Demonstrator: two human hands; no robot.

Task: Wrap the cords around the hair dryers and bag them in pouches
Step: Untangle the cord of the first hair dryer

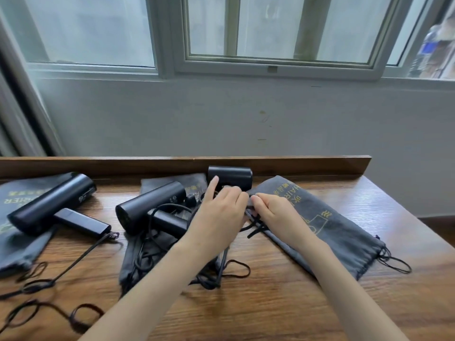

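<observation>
our left hand (222, 205) and right hand (273, 207) pinch a black cord (256, 228) just near of the far hair dryer (230, 177). a grey pouch (332, 225) lies right, the middle dryer (150, 205) and left dryer (51, 200) left.

One head-worn view — close above the wooden table (320, 303), facing forward and down toward the window (278, 28).

A brown wood-grain counter (320, 303) runs across the foreground, with a raised dark wooden ledge (147, 164) along its far edge. Behind it stands a pale grey painted wall (221, 119), faintly scuffed. Above is a white-framed sliding window (278, 62) with frosted panes and a small latch (272, 69). A grey curtain (14, 107) hangs at the left.
</observation>
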